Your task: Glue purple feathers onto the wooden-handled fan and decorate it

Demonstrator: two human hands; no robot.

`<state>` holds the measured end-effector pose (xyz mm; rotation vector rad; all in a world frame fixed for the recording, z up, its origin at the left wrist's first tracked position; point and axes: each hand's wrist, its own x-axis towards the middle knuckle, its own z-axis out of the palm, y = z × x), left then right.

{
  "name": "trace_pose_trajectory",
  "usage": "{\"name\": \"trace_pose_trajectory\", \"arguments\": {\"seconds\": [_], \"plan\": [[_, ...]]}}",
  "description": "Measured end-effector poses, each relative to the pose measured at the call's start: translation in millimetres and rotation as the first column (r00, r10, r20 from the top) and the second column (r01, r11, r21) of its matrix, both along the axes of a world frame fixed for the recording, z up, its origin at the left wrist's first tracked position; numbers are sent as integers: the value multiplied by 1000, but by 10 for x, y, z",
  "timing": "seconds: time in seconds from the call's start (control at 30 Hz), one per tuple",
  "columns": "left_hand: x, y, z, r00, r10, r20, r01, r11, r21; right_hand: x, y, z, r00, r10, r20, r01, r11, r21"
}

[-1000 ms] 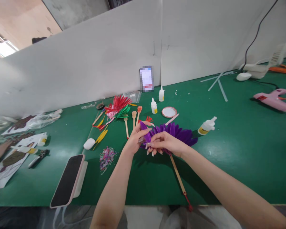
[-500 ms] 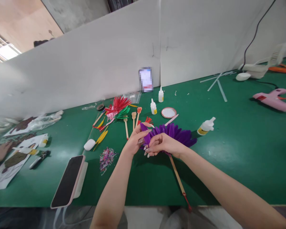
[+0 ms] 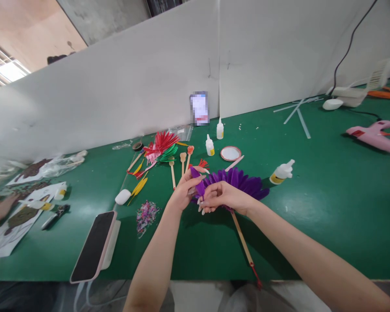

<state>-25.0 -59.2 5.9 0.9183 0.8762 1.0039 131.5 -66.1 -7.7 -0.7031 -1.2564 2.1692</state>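
Between the fingers of my left hand [image 3: 183, 193] is a single purple feather [image 3: 198, 181], its tip pointing up and left. My right hand [image 3: 219, 197] pinches the lower end of that feather, thumb and forefinger pressed together. Behind and below both hands lies a feather fan [image 3: 247, 184] of many purple feathers, partly hidden by my right hand. Its wooden handle [image 3: 242, 236] runs down toward the table's front edge and ends in a red cord [image 3: 256, 275]. Right of the fan stands a white glue bottle [image 3: 281, 172] with a yellow label.
Two small bottles [image 3: 209, 146] and a round red-rimmed lid [image 3: 230, 153] are beyond the fan. Red and green feather pieces [image 3: 164, 147], wooden sticks [image 3: 182, 162] and a phone [image 3: 94, 247] lie left. A pink glue gun [image 3: 373, 135] rests right. Another person's hand [image 3: 3, 208] is far left.
My hands and the purple feather have barely moved. At the far left, the other person's hand has shifted slightly.
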Motion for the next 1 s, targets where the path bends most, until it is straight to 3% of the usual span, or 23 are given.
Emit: {"name": "trace_pose_trajectory", "arguments": {"seconds": [0.4, 0.77, 1.0], "plan": [[-51, 39, -101, 998, 53, 32, -54, 998, 32, 20, 6, -6, 998, 61, -7, -61, 998, -11], [-23, 18, -75, 1000, 25, -8, -24, 998, 50, 3, -18, 25, 997, 73, 27, -73, 997, 29], [-33, 23, -54, 997, 72, -16, -70, 995, 73, 3, -18, 50, 995, 98, 24, -99, 992, 72]]}}
